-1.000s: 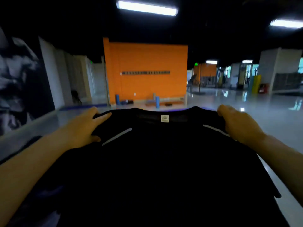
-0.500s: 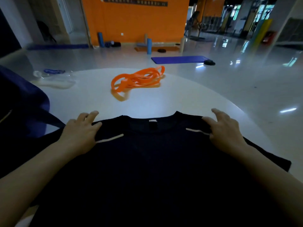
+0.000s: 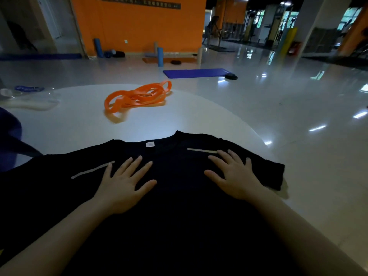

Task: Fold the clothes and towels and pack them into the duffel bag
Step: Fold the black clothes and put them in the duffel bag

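- Bare white table lies open between the black shirt's collar and the orange resistance bands.
- The bands sit on the far middle of the tabletop.
- A dark blue bag crowds the left edge, just beside the shirt's left sleeve.
- Clear plastic packaging occupies the far left corner.
- The table's right rim past the sleeve is bare.

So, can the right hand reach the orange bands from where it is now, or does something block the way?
Probably yes. The right hand lies flat on the black shirt, and only bare white table lies between it and the orange bands. It holds nothing; the person may need to lean forward.
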`<state>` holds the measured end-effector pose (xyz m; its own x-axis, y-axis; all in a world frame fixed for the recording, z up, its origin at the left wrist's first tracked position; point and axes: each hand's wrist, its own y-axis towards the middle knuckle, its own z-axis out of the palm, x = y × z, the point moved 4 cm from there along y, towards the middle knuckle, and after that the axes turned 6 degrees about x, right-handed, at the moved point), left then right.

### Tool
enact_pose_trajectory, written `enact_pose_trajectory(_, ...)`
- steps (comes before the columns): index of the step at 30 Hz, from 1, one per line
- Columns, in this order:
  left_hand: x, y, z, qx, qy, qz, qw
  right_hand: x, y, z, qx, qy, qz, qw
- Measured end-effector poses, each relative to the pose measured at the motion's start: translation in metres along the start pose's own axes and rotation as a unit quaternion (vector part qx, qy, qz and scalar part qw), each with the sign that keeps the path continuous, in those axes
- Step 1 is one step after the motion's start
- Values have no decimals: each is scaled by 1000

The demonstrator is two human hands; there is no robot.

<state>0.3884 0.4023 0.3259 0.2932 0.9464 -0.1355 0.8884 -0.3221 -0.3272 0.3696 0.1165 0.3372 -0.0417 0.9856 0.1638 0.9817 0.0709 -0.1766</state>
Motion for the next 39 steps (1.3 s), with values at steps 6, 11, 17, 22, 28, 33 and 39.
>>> enact_pose_trajectory(6, -58, 12, -30, -66, 38, 30, 997, -70, -3, -20, -30, 56, 112, 992)
enact_pose_trajectory(11, -160, 74, -39, -80, 20, 171, 982, -100, 1, -33, -86, 91, 108, 986)
enact_pose_trajectory(17, -186, 143, -31, 8, 27, 164, 986, -149, -17, -25, -99, 188, 242, 947)
enact_pose_trajectory(22, -186, 161, -38, 64, 11, 137, 988, -143, -35, -15, -85, 333, 238, 909)
enact_pose_trajectory(28, -186, 162, -35, 41, 24, 140, 989, -137, -33, -12, -188, 313, 244, 899)
enact_pose_trajectory(33, -185, 162, -32, 16, 19, 141, 990, -138, -29, -15, -218, 290, 263, 894)
enact_pose_trajectory(39, -183, 165, -29, -13, 9, 146, 989, -136, -18, -19, -218, 271, 261, 901)
